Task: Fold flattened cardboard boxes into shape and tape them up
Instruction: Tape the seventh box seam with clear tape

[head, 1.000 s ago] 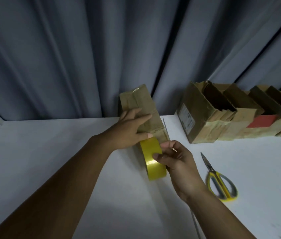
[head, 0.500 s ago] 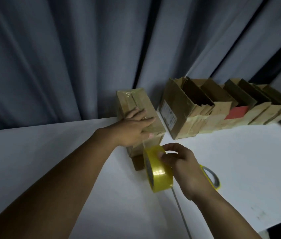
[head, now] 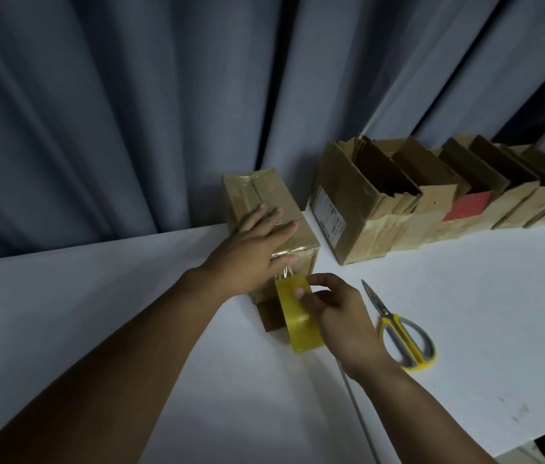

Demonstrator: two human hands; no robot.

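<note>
A small brown cardboard box stands on the white table against the curtain, its top shiny with clear tape. My left hand lies flat on the box's top with the fingers straight, pressing it down. My right hand grips a yellow roll of tape just in front of the box's near face. A short stretch of clear tape runs from the roll up to the box's near top edge. A brown flap sticks out on the table under the box.
Yellow-handled scissors lie on the table right of my right hand. A row of several open-topped cardboard boxes lines the back right, one with a red panel. A grey curtain hangs behind. The table's right edge is near.
The view has swung back to the left, so the scissors show again. My right hand has drawn the tape roll down the box's front face. My left hand stays flat on top.
</note>
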